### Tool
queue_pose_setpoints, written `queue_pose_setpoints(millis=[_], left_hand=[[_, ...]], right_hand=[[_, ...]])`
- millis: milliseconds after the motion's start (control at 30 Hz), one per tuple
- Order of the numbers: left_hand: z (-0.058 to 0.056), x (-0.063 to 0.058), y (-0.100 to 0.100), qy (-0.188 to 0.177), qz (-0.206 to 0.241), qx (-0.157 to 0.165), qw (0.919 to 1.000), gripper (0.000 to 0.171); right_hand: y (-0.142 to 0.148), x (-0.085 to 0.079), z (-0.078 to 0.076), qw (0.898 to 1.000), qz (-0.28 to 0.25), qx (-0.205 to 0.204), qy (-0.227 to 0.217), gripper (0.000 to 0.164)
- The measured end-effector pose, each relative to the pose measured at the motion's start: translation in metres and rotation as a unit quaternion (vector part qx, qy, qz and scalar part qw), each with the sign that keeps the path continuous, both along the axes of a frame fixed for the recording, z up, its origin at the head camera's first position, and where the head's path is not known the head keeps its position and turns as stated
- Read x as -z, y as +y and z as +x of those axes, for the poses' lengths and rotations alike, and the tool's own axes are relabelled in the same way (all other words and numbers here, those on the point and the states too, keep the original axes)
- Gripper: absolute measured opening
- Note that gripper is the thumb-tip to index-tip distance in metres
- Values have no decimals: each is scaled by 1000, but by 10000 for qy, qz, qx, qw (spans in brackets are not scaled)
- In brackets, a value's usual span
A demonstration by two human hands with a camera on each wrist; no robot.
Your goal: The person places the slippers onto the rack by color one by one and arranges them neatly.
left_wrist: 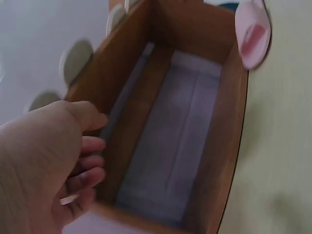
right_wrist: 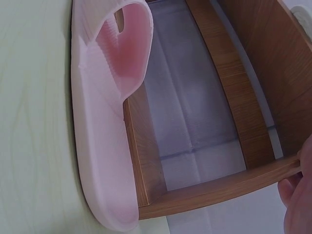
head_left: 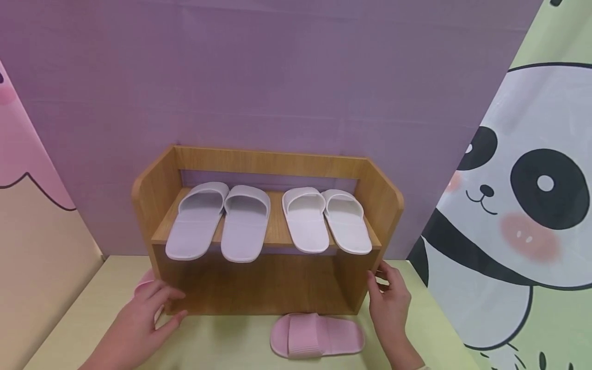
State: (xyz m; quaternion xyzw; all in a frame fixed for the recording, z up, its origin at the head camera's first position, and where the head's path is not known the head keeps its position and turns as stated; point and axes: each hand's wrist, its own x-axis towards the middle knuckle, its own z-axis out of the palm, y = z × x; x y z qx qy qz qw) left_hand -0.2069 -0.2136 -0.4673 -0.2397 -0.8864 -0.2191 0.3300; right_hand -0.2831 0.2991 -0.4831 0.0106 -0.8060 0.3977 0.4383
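Observation:
A small wooden shoe rack [head_left: 259, 162] stands with two pairs of slippers on its upper shelf: a pale lilac slipper [head_left: 194, 231] and its mate on the left, a white slipper [head_left: 307, 226] and its mate on the right. My right hand [head_left: 390, 298] holds the front edge of the rack's right side panel, thumb and fingers at either side. By the lower left panel is my left hand [head_left: 143, 318], fingers loosely bent and thumb apart. A pink slipper [head_left: 342, 334] lies crosswise before the rack. Another pink slipper [head_left: 143, 282] shows partly behind my left hand.
The rack rests on a pale wood-look tabletop [head_left: 222, 349] against a purple backdrop [head_left: 277, 77]. A panda-print cloth [head_left: 532, 180] hangs on the right, and a pink and beige cloth [head_left: 37, 231] on the left.

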Motion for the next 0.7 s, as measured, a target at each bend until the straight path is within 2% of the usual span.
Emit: queue_pose_setpoints(millis=[133,367,567,700], left_hand=[[-3,11,-21,-214,-115,-132,9996,46],[-10,35,-51,-343,-100,-101,9993,46],[-13,55,-66,-884,118,-386,9953,39],[-15,65,-69,-972,64,-538,9938,34]], right_hand=[[1,0,0,10000,-19,32,-91,33],[1,1,0,9999,-3,45,-118,34],[1,1,0,10000,11,28,-91,34],[1,1,0,9999,-1,45,-106,33]])
